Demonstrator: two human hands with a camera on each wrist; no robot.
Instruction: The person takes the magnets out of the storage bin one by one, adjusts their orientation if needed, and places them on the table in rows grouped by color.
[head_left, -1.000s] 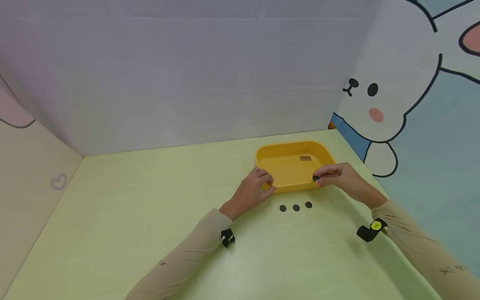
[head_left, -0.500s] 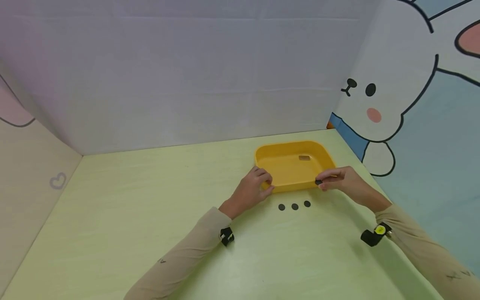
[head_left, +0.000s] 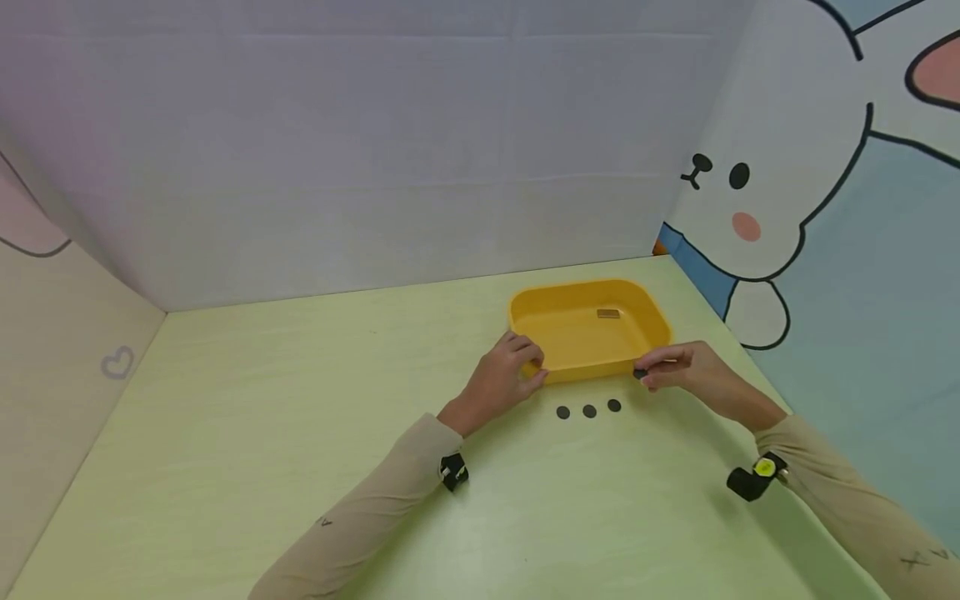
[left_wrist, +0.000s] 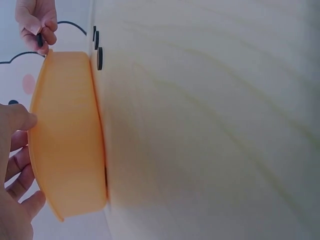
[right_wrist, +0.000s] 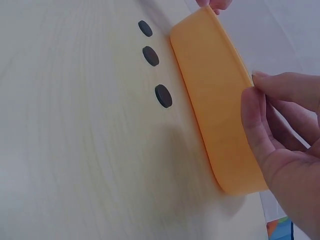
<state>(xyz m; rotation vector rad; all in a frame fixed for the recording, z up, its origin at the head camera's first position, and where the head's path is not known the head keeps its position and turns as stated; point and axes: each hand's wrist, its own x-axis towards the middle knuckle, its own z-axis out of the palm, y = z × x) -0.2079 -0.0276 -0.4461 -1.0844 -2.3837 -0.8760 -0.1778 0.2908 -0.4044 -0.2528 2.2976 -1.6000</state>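
A yellow plastic tray [head_left: 592, 369] sits on the table's far right part. My left hand [head_left: 504, 382] holds its near left corner, fingers over the rim; in the left wrist view the thumb [left_wrist: 20, 119] lies right at the rim. Between thumb and fingertips my right hand [head_left: 693, 377] pinches a small black disc [head_left: 640, 373], just above the tray's near right rim. The disc also shows in the left wrist view, while the fingers mostly hide it in the right wrist view. Three similar black discs, the nearest one [right_wrist: 163, 96] among them, lie in a row before the tray.
Inside the tray lies a small brown rectangular piece [head_left: 608, 313]. The pale green table [head_left: 300, 400] meets a grey-white wall [head_left: 375, 150] at the back. A wall with a cartoon animal [head_left: 780, 192] stands along the right edge.
My right hand has drawn the pinched disc from over the tray's inside toward the near right rim, moving right and closer. The left hand and the three table discs stay put.
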